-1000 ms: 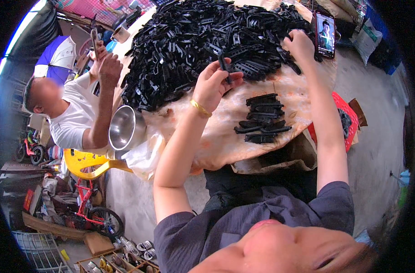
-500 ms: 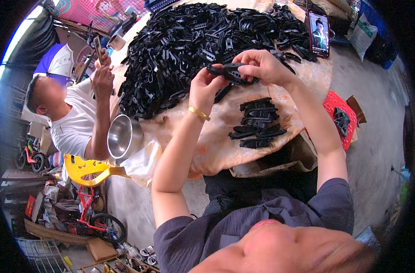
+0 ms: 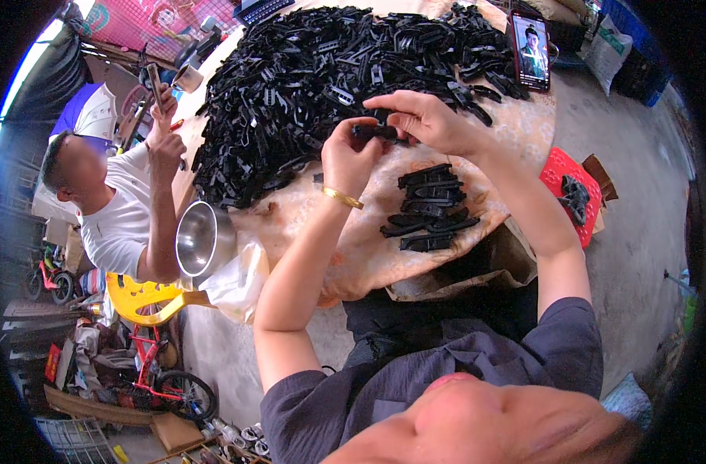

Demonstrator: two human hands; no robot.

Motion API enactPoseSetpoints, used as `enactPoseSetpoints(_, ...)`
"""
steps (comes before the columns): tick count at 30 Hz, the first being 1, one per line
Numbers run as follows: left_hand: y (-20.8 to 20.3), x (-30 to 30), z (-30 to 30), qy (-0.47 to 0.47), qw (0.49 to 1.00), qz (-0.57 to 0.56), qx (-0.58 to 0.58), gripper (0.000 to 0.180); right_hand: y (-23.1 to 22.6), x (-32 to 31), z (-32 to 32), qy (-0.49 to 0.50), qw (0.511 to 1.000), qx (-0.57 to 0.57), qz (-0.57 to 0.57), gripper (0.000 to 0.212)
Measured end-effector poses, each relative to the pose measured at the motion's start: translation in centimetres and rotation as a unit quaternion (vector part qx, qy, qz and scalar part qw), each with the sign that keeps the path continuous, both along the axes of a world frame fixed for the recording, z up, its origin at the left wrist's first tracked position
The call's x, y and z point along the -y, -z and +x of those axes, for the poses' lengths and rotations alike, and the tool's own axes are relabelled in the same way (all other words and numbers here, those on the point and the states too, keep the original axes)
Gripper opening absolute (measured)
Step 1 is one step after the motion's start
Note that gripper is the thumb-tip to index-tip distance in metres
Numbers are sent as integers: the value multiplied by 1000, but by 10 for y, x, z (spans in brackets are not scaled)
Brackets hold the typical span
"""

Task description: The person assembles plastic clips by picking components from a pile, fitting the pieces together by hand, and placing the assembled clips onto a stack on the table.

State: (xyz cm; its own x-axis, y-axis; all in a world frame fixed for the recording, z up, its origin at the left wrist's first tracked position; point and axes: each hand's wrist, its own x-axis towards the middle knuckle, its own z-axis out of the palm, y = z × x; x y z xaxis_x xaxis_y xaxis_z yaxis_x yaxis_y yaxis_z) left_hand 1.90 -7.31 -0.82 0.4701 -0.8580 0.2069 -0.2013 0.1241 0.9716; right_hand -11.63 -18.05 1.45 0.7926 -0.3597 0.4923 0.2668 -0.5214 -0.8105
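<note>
Between my hands is a small black plastic piece, partly covered by my fingers. My left hand, with a gold bracelet at its wrist, is closed around its left side. My right hand pinches the piece from the right, its index finger reaching over the top. Just beyond lies a large heap of similar black plastic pieces. Nearer to me, below my right hand, several black pieces are stacked in a small pile on the patterned tablecloth.
A propped phone stands at the table's right edge. Left are a steel bowl, a white plastic bag and a yellow chair. Another person sits there holding a phone. A red stool with dark cloth stands right.
My hands have drawn closer together, and the black piece is turned and more covered by my fingers. My right index finger has stretched out leftward. The view has shifted slightly.
</note>
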Motion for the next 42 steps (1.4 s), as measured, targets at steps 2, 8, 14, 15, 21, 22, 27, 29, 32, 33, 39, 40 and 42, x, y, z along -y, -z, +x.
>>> enactPoseSetpoints(2, 3, 0, 3, -9, 999, 5, 39, 24, 4, -1, 4, 18, 997, 41, -63, 22)
enactPoseSetpoints(8, -2, -1, 2, 13, 997, -12, 76, 32, 8, 4, 3, 76, 989, 37, -123, 16)
enactPoseSetpoints(14, -8, -2, -3, 78, 990, -16, -120, 30, 12, -1, 8, 85, 980, 77, -161, 13)
enactPoseSetpoints(15, -7, -2, -2, 78, 989, -7, -128, 30, 13, -2, 8, 77, 981, 84, -157, 14)
enactPoseSetpoints(21, -10, -5, 0, 61, 992, -1, -114, 30, 10, -4, 10, 81, 966, 121, -212, 20)
enactPoseSetpoints(22, -13, -6, 0, 61, 992, -1, -114, 30, 4, -3, 6, 81, 966, 121, -212, 20)
enactPoseSetpoints(27, -21, -10, -6, 48, 991, -19, 127, 26, -1, 16, -11, -44, 990, -121, 58, 34)
enactPoseSetpoints(29, -20, -10, -7, 35, 986, -21, 159, 25, -1, 14, -13, -26, 989, -140, 28, 37)
enactPoseSetpoints(32, -19, -9, -9, 56, 996, -48, 43, 26, -3, 10, -14, -10, 995, -103, 11, 35)
enactPoseSetpoints(33, -17, -9, -8, 65, 995, -51, 48, 27, -5, 9, -15, -8, 995, -97, 9, 31)
enactPoseSetpoints(39, -14, -10, -9, 100, 989, -50, 93, 28, -12, 13, -23, -2, 996, -92, -10, 21)
enactPoseSetpoints(40, -13, -10, -8, 109, 985, -33, 126, 28, -11, 17, -25, -13, 996, -89, 14, 20)
enactPoseSetpoints(42, -19, -14, -13, 149, 979, 5, 139, 30, -5, 43, -28, 107, 993, -49, -24, 24)
